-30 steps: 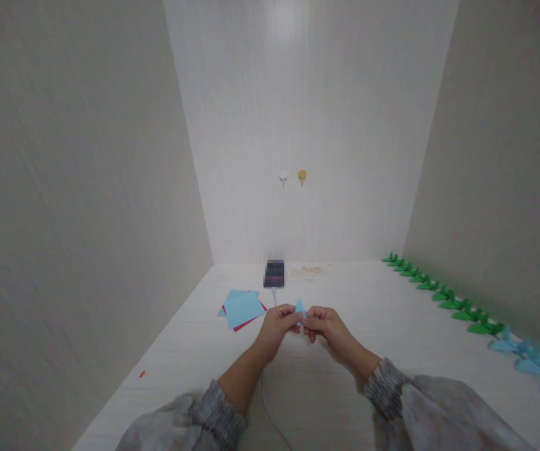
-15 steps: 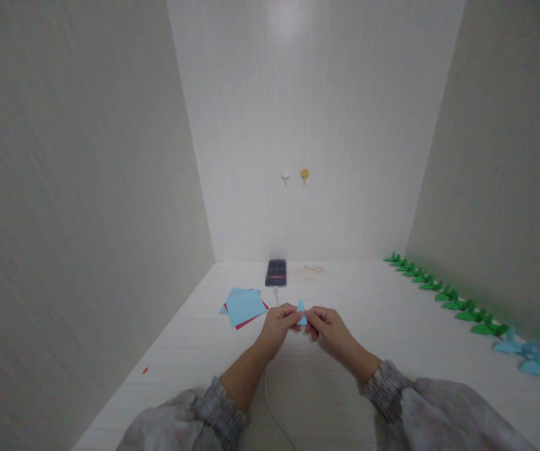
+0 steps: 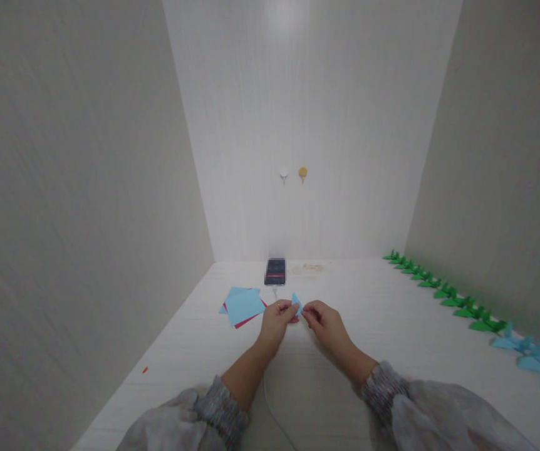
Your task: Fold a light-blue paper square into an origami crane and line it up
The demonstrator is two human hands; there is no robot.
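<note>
A small folded piece of light blue paper (image 3: 295, 300) is held above the white table, in front of me. My left hand (image 3: 277, 321) is closed on it, thumb on top, with a ring on one finger. On the paper's right edge, the thumb and fingertips of my right hand (image 3: 322, 319) are pinched together. The paper's lower part is partly hidden by my fingers. To the left of my hands lies a loose stack of square sheets (image 3: 245, 305), light blue on top with red edges showing beneath.
A phone (image 3: 275, 272) lies at the back, with a white cable (image 3: 270, 401) running toward me. Folded green paper pieces (image 3: 448, 294) and light blue ones (image 3: 535, 362) line the right wall. An orange scrap (image 3: 145, 370) is at left. Two hooks (image 3: 302, 173) are on the back wall.
The folded blue paper has tilted and shifted slightly left with my left hand. My right fingertips have moved to its right edge.
</note>
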